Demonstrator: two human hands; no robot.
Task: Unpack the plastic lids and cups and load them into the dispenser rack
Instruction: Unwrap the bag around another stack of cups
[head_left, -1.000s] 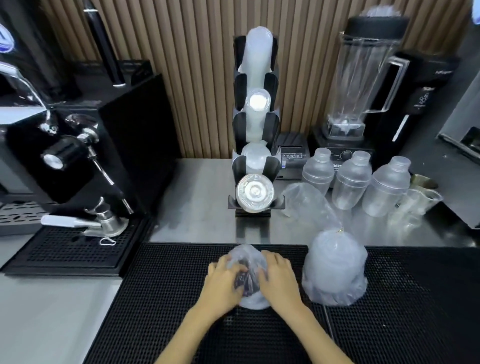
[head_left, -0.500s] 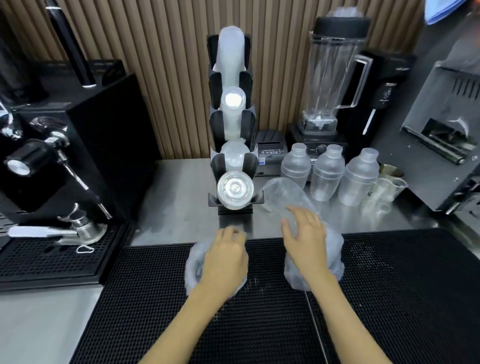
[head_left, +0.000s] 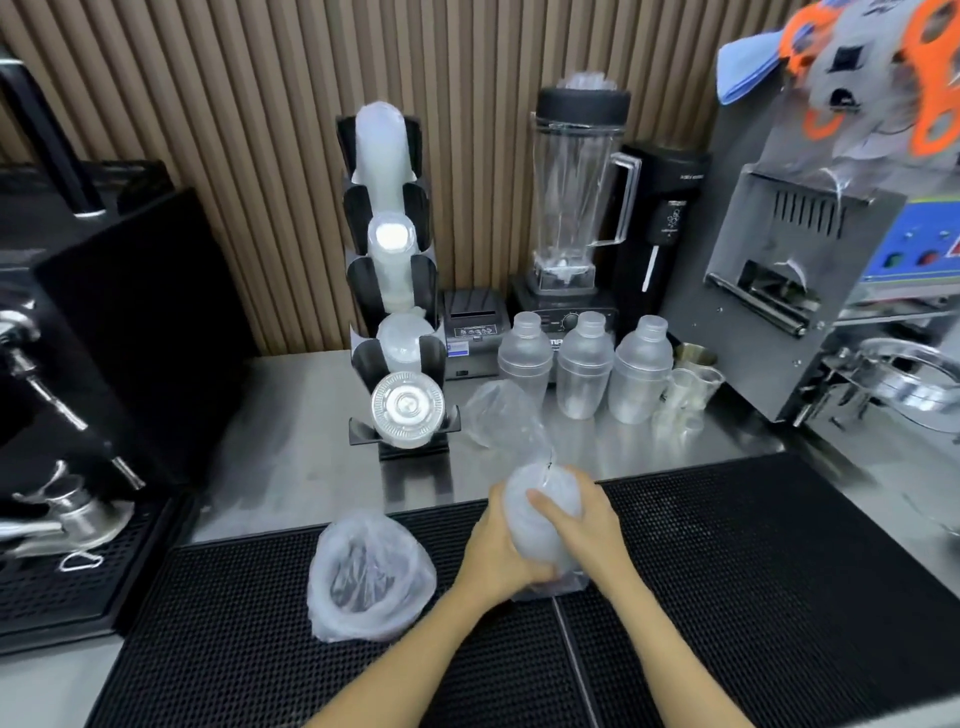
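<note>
Both hands gripped the bagged stack (head_left: 540, 525) at the front middle of the counter, on the black mat (head_left: 753, 561): left hand (head_left: 501, 553) curled round its near side, right hand (head_left: 582, 525) wrapped over the top. Judged light, with slick film over thin, crushable plastic. Best held round the stack's body, not the loose tied neck. Opened bag (head_left: 369, 582) lay just left; dispenser rack (head_left: 397, 291) stood behind.

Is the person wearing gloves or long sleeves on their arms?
No. The left hand and right hand are bare, with no gloves, rings or watch showing. Both forearms are bare too; no sleeve reaches into view.
</note>
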